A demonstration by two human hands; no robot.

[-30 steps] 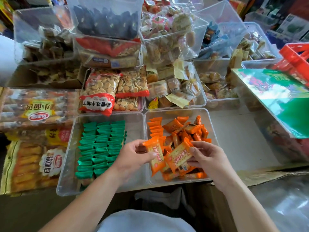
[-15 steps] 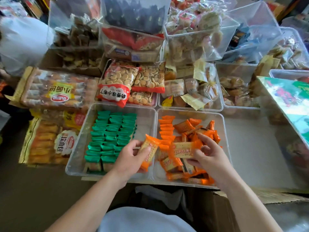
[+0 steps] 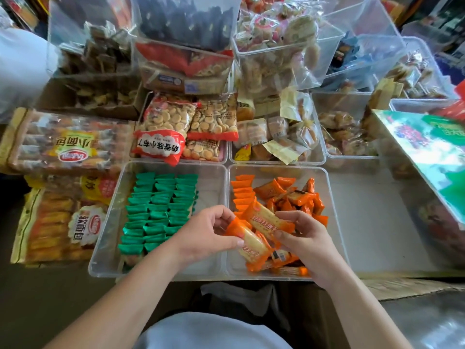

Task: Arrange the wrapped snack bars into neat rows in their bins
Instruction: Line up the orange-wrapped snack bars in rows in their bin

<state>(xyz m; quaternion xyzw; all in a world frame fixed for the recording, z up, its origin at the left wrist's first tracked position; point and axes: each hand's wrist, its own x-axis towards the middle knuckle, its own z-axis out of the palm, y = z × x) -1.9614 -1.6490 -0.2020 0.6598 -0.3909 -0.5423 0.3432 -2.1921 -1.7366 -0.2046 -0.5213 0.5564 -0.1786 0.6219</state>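
While two orange bars are held above the near half of the orange bin (image 3: 276,168), the started row (image 3: 242,191) lies just beyond and slightly left of them, along the bin's left wall. The left hand (image 3: 203,235) is curled, with thumb and fingers pinched on the lower bar (image 3: 249,244), whose long axis runs diagonally from far-left to near-right. The right hand (image 3: 305,239) is likewise closed in a pinch on the upper bar (image 3: 268,219), which is laid on much the same slant and overlaps the first. The left hand is judged the nearer to the row, so each bar would need to be turned to match the row before it is tucked in at the near end. A loose heap (image 3: 298,197) of orange bars is spread unsorted across the middle and right of that bin, with more under the hands. In the green bin (image 3: 176,164) alongside, green bars (image 3: 161,205) are ranked in three overlapping columns. Bags of round biscuits (image 3: 163,122) are stacked just behind it.
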